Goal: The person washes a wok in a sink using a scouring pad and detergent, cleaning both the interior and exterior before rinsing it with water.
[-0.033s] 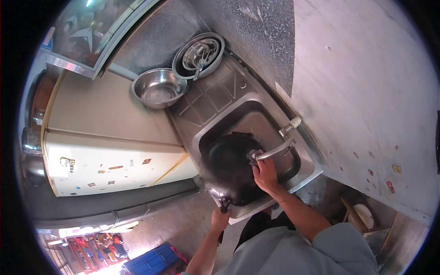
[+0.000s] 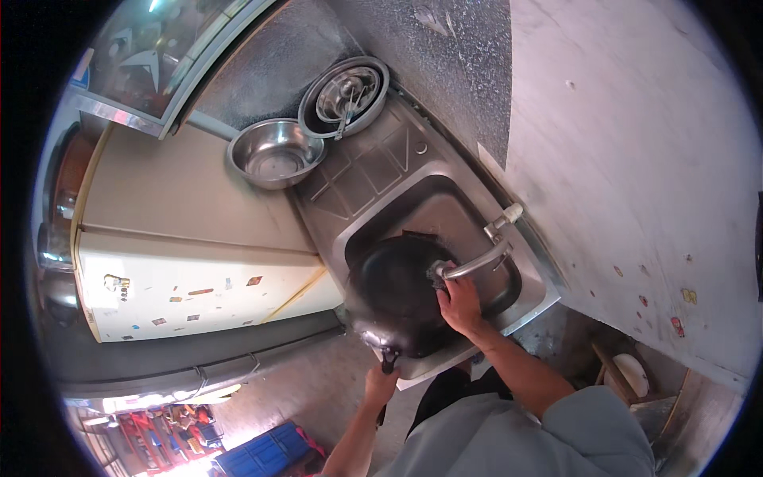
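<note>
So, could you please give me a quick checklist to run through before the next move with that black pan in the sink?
1. Left hand grips the handle of the black pan: ok.
2. Right hand inside the pan, under the tap spout: ok.
3. Pan sits in the sink basin, its handle end over the front rim: ok.
4. Water running: cannot tell.
5. What the right fingers hold: cannot tell.
6. Steel bowl and round steel dish stand apart from the pan: ok.

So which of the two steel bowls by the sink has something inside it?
The round steel bowl at the far end of the drainboard: it holds smaller dishes and a utensil. The bowl beside it is empty.
</note>
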The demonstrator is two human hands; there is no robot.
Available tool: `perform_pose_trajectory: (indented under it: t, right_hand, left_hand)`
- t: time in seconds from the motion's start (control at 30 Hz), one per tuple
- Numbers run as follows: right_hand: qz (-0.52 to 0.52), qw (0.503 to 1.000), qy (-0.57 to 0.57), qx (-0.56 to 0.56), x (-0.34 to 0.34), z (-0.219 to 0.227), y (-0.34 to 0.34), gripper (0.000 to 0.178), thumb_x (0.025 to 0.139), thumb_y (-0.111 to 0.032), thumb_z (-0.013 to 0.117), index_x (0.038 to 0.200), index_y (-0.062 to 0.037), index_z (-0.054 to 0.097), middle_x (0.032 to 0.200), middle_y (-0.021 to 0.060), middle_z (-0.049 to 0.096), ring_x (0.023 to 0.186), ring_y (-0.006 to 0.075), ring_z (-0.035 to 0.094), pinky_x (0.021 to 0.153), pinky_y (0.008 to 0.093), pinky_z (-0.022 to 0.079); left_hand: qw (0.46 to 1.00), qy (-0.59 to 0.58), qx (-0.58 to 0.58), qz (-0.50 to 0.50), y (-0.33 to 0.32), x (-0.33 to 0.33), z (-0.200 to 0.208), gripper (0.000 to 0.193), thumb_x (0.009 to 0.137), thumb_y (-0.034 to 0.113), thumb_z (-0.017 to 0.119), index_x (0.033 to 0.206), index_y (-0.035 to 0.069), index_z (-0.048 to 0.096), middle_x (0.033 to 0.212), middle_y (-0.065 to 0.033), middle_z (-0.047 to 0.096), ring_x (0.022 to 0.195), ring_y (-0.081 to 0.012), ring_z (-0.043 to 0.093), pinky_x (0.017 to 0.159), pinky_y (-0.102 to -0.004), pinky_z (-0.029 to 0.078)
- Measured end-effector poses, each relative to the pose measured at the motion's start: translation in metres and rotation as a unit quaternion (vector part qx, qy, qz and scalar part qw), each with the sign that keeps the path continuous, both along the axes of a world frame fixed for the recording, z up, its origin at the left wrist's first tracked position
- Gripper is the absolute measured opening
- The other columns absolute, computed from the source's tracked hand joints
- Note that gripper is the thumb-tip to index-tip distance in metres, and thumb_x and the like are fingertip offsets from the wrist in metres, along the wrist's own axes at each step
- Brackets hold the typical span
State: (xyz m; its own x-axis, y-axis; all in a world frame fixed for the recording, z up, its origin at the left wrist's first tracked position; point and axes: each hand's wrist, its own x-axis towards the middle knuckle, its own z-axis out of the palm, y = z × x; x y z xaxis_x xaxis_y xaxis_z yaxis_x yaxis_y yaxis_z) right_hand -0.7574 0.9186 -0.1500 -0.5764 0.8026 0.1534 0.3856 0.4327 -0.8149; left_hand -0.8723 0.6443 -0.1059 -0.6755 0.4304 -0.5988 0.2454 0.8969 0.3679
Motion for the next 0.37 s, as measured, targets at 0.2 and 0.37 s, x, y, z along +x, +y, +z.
perform_pose_trajectory:
  t: [0.2,0.37]
  right_hand:
    - [0.050,0.996,0.067,-0.009,-0.024,0.009,0.028,0.039,0.085,-0.014,0.067,0.122,-0.0023,0.061,0.122,0.0217,0.060,0.119,0.0430,0.054,0.101,0.0508,0.045]
    - [0.086,0.940,0.104,-0.312,-0.032,-0.101,0.076,0.045,0.088,-0.021,0.072,0.129,-0.0084,0.060,0.133,0.0193,0.055,0.124,0.0355,0.053,0.107,0.0509,0.040]
  left_hand:
    - [1.000,0.002,-0.014,-0.014,-0.015,0.012,0.055,0.035,0.084,0.034,0.071,0.088,0.000,0.067,0.077,-0.0221,0.067,0.077,-0.0367,0.068,0.069,-0.0451,0.050]
    - [0.999,0.000,-0.006,-0.039,-0.044,0.009,0.058,0.031,0.085,0.026,0.075,0.099,-0.001,0.066,0.073,-0.0098,0.065,0.066,-0.0213,0.057,0.066,-0.0365,0.049]
